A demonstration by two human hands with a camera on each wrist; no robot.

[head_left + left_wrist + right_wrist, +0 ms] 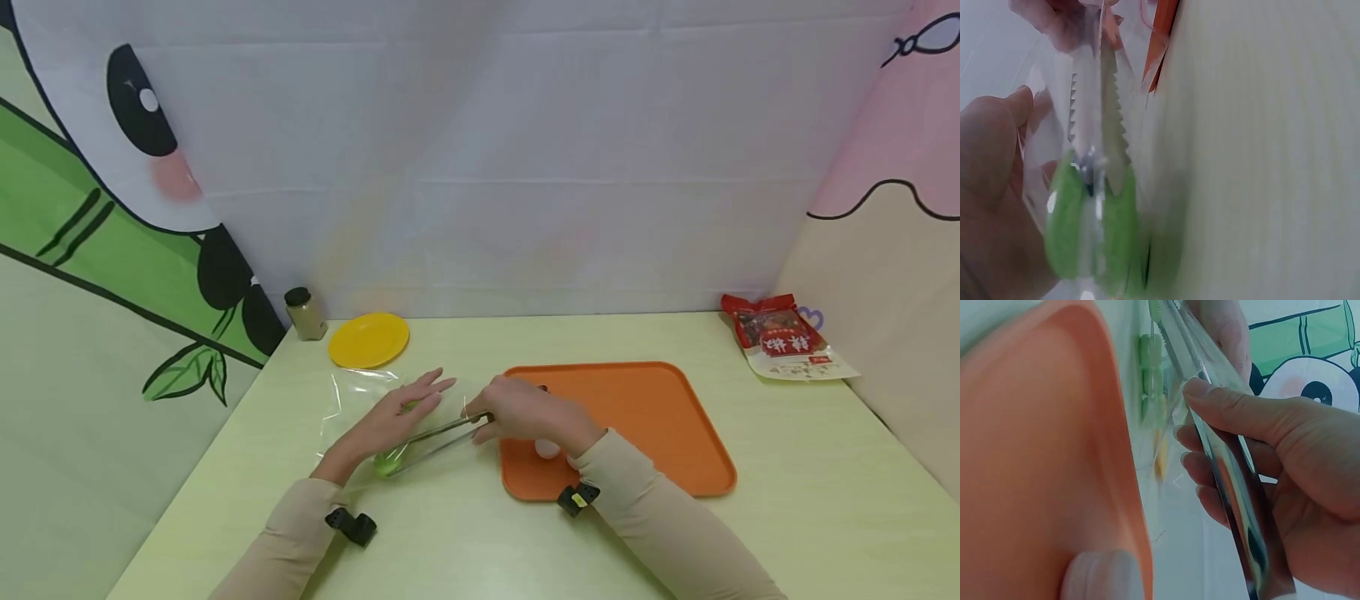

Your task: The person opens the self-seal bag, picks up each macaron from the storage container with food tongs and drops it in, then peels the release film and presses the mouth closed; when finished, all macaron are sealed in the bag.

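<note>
My right hand (528, 412) grips a pair of metal tongs (442, 432) by their arms, above the tray's left edge. Their serrated ends (1116, 106) reach down-left to a bright green two-lobed piece (1091, 219), seen through clear plastic. A transparent bag (341, 400) lies around and beneath that end. My left hand (390, 421) is beside the bag, fingers stretched out along it; through the plastic its fingertips show in the left wrist view. More green pieces (1150, 378) and something yellow (1160, 453) lie beyond the tongs in the right wrist view.
An orange tray (637, 417) lies right of centre, with pale round pieces (547, 448) near its left side, partly under my right wrist. Behind the bag are a yellow plate (369, 340) and a black-capped jar (305, 315). A red food packet (787, 337) lies far right.
</note>
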